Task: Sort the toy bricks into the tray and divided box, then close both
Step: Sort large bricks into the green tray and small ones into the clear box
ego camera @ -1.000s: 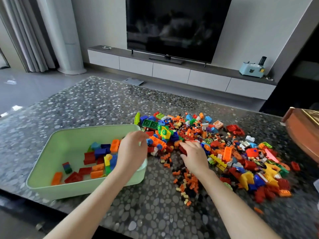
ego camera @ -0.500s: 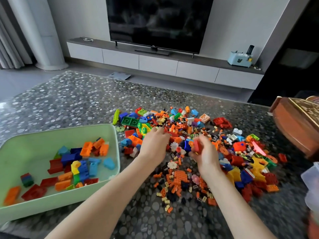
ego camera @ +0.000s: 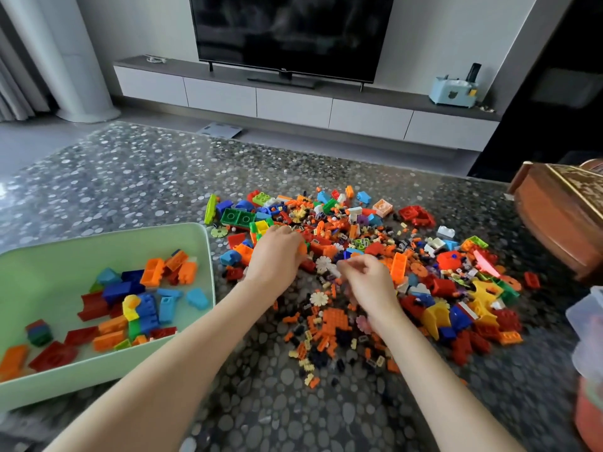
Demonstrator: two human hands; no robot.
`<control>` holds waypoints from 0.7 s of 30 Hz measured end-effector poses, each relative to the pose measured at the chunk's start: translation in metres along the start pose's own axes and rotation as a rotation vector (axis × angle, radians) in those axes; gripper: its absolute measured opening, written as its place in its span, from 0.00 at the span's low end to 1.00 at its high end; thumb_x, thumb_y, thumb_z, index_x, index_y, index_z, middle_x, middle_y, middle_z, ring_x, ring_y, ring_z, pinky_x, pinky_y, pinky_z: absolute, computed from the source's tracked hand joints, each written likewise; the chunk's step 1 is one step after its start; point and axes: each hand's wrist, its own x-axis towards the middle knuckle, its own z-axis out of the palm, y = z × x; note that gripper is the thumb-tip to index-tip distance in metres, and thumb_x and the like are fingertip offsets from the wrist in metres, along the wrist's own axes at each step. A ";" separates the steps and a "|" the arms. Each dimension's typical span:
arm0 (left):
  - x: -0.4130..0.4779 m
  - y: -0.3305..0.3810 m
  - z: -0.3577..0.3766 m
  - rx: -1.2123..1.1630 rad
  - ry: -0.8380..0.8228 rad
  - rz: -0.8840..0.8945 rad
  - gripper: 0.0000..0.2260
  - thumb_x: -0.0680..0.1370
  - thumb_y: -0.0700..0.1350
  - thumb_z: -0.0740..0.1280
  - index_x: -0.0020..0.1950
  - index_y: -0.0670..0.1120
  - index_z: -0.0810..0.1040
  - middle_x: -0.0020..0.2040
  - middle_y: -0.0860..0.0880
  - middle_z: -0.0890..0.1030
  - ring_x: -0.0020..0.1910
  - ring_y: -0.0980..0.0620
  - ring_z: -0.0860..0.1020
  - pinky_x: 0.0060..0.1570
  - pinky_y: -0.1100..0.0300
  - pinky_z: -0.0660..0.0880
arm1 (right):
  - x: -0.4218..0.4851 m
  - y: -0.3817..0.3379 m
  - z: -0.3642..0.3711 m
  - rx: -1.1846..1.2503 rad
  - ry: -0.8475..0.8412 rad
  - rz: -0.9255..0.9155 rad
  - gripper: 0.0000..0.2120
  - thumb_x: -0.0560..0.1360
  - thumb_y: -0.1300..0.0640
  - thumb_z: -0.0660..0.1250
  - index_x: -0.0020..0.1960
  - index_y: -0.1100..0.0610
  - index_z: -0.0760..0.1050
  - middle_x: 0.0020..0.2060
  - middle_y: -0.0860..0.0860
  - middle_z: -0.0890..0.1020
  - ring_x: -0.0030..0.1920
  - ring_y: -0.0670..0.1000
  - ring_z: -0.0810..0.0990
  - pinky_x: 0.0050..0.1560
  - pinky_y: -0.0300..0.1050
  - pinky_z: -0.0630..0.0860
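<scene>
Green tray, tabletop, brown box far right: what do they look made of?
Green tray: likely moulded plastic, pale satin finish, one piece with rounded corners.
Tabletop: glossy, pebble-patterned, catching window glare; stone, resin or print under glass, cannot tell.
Brown box: looks like varnished reddish wood, gold patterned top; possibly only a wood-look finish.

Left grip (ego camera: 277,256), right grip (ego camera: 368,283): palm-down, close together, fingers curled.

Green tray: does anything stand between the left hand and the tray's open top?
Nothing visible. The left hand is at the brick pile's left edge; the green tray lies uncovered just left of it, only low loose bricks on the table between.
</scene>
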 end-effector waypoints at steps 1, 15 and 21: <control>-0.004 0.001 -0.010 -0.137 0.003 -0.066 0.02 0.77 0.44 0.66 0.46 0.46 0.77 0.44 0.51 0.77 0.46 0.51 0.75 0.43 0.61 0.72 | -0.006 -0.005 -0.006 0.229 -0.044 0.125 0.07 0.78 0.55 0.64 0.49 0.59 0.75 0.37 0.53 0.79 0.31 0.49 0.74 0.28 0.40 0.68; -0.099 -0.101 -0.106 -0.073 -0.019 -0.538 0.13 0.76 0.52 0.66 0.58 0.49 0.77 0.52 0.44 0.79 0.49 0.44 0.77 0.47 0.54 0.74 | -0.088 -0.116 0.086 0.909 -0.526 0.470 0.11 0.78 0.54 0.63 0.46 0.63 0.74 0.30 0.52 0.69 0.28 0.47 0.67 0.24 0.36 0.64; -0.105 -0.105 -0.109 -0.095 0.160 -0.534 0.14 0.77 0.41 0.64 0.63 0.46 0.76 0.59 0.42 0.76 0.56 0.41 0.75 0.55 0.52 0.72 | -0.098 -0.131 0.113 0.767 -0.581 0.296 0.24 0.82 0.47 0.53 0.72 0.61 0.65 0.70 0.54 0.69 0.70 0.51 0.66 0.72 0.49 0.60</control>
